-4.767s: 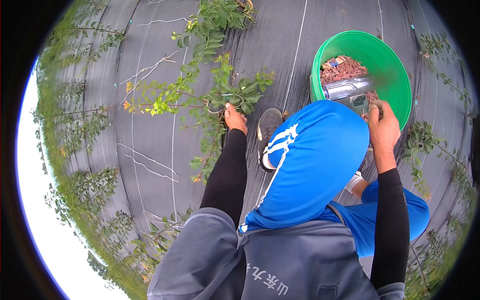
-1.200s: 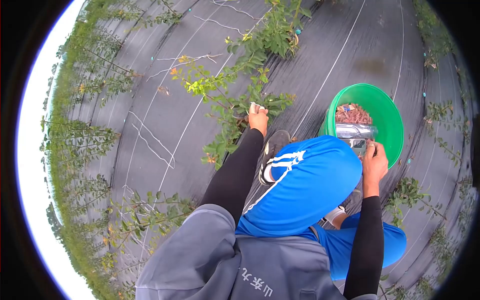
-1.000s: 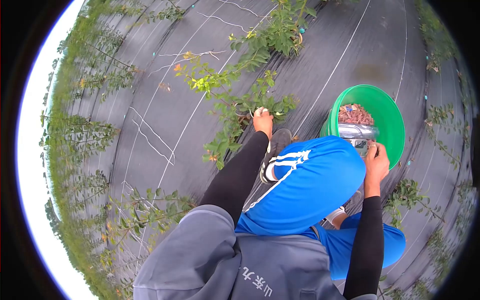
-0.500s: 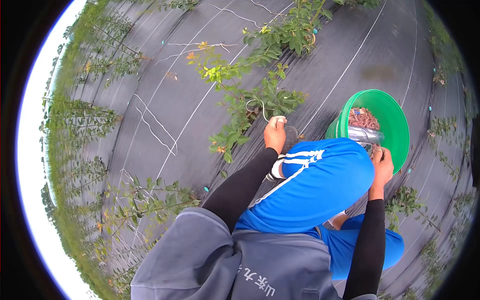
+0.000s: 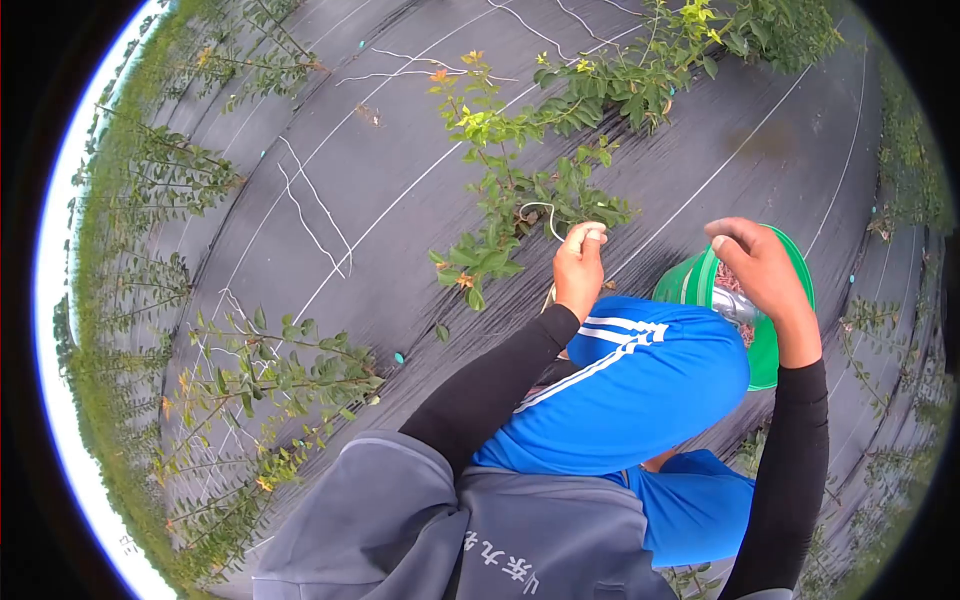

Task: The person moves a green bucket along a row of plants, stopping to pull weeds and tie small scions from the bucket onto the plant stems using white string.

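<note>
Currently a thin wire (image 5: 540, 212) is pinched by the left hand (image 5: 579, 268); the right hand (image 5: 757, 265) hovers loosely curled, empty. If tugged hard, the sapling (image 5: 520, 200) beyond the pinch could be snapped.

Black ground cloth (image 5: 300, 180) (white-lined), shrubs (image 5: 270, 370)

Soft, even daylight — strong fisheye view.
No hard shadows; the edges bend and darken, with a blown-out white sky at left.
</note>
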Demonstrator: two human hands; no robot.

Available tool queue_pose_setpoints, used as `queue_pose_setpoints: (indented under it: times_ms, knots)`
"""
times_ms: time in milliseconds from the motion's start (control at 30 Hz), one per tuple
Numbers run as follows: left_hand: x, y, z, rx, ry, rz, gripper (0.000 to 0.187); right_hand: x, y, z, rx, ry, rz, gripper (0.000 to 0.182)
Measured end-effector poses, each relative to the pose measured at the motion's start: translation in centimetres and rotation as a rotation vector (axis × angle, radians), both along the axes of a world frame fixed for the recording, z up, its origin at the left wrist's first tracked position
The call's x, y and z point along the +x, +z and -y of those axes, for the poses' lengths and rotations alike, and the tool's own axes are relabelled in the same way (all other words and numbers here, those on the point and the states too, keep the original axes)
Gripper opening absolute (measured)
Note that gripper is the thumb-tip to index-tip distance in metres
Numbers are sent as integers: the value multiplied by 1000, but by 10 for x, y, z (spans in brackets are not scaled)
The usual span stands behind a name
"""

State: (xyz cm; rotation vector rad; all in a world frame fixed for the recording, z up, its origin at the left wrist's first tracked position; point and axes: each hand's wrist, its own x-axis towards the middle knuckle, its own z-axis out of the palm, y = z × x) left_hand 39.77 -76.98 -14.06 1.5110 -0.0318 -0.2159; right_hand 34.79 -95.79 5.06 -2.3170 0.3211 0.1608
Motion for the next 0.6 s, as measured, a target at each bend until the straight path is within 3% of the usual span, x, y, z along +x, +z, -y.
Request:
queue_pose_setpoints:
  times_ms: [67, 133, 200, 233, 267, 333, 367, 400, 467, 500, 600]
  knots:
    - [8, 0, 6, -43, 53, 40, 19, 42, -4, -25, -100, 217, -53, 30]
    - [6, 12, 3, -46, 50, 3, 20, 81, -21, -50, -217, 303, -314, 35]
    - [3, 5, 2, -182, -201, -70, 20, 108, -65, -68, -299, 340, -522, 41]
    - [6, -21, 0, -264, -325, -317, 20, 111, -97, -77, -357, 336, -522, 43]
    - [8, -33, -5, -270, -311, -318, 20, 111, -123, -82, -408, 327, -520, 46]
    - [7, -50, -21, -706, -490, -523, 23, 113, -148, -73, -308, 370, -592, 49]
    - [10, -27, -32, -875, -448, -726, 25, 114, -154, -68, -207, 397, -660, 52]
    - [10, -40, -37, -875, -442, -742, 25, 112, -161, -62, -199, 399, -675, 52]
    - [11, -69, -48, -1119, -369, -805, 23, 108, -165, -60, -181, 321, -731, 57]
    - [11, -78, -50, -1078, -221, -837, 21, 104, -182, -61, -154, 334, -692, 60]
    - [18, -114, -57, -986, -66, -949, 24, 108, -188, -90, 44, 422, -821, 49]
